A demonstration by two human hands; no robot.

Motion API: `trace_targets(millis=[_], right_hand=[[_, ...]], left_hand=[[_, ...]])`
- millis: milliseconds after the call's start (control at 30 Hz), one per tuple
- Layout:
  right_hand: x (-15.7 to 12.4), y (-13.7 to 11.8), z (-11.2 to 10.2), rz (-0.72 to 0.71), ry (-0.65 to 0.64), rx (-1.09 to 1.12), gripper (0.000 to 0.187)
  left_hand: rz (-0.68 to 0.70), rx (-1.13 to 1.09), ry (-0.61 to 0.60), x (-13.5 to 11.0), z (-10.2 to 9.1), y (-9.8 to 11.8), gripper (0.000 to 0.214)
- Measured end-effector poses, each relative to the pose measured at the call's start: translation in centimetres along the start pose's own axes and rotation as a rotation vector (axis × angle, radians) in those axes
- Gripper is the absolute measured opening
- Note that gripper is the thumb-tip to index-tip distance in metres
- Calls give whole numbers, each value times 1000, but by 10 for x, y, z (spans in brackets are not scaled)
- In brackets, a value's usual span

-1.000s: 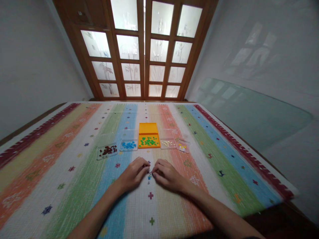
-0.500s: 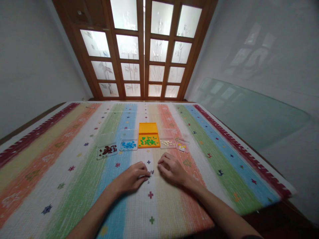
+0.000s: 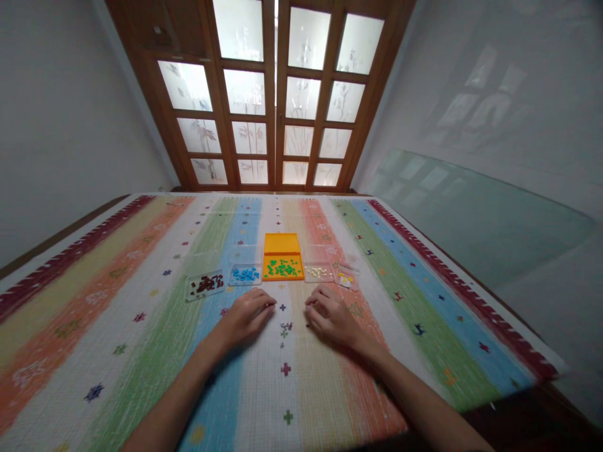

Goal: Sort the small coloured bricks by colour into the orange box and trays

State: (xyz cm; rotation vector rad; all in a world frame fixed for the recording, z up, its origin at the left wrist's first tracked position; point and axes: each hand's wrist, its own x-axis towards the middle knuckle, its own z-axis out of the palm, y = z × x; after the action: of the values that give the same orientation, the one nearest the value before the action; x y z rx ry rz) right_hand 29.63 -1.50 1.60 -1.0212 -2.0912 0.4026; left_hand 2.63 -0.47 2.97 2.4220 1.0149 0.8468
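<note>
My left hand (image 3: 249,314) hovers over or rests on the cloth, just in front of the blue pieces (image 3: 245,274) in their clear tray. Its fingers reach forward with the thumb a little apart, and I see nothing held. Curled fingers on my right hand (image 3: 332,317) come together near the thumb; a tiny dark bit shows by the thumb tip, but what it is cannot be made out. Between the two hands lies a small cluster of tiny dark and greenish pieces (image 3: 286,328), partly blending with the cloth's printed crosses.
A yellow-orange case (image 3: 281,242) stands with its lid raised, green pieces (image 3: 282,268) inside. Clear trays flank it, with dark red pieces (image 3: 207,285) at left, cream pieces (image 3: 318,272) and yellow-and-white pieces (image 3: 346,280) at right. Everything sits on a striped tablecloth (image 3: 264,402).
My left hand has pulled away from the small cluster, moving forward and left, and its fingers have straightened. My right hand has shifted slightly right, away from the cluster.
</note>
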Motion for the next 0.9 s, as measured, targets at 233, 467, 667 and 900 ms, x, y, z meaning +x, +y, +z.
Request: trace_targets(millis=[233, 467, 667, 900], right_hand=[[-1, 0, 0, 7, -39, 0, 11], [1, 1, 0, -3, -30, -4, 11], [0, -2, -1, -15, -36, -31, 12], [2, 1, -6, 11, -85, -41, 14]], left_hand=[[-273, 171, 311, 11, -26, -43, 20], [-407, 270, 430, 15, -24, -57, 20], [-399, 305, 449, 12, -22, -66, 25], [-264, 307, 447, 9, -23, -55, 31]])
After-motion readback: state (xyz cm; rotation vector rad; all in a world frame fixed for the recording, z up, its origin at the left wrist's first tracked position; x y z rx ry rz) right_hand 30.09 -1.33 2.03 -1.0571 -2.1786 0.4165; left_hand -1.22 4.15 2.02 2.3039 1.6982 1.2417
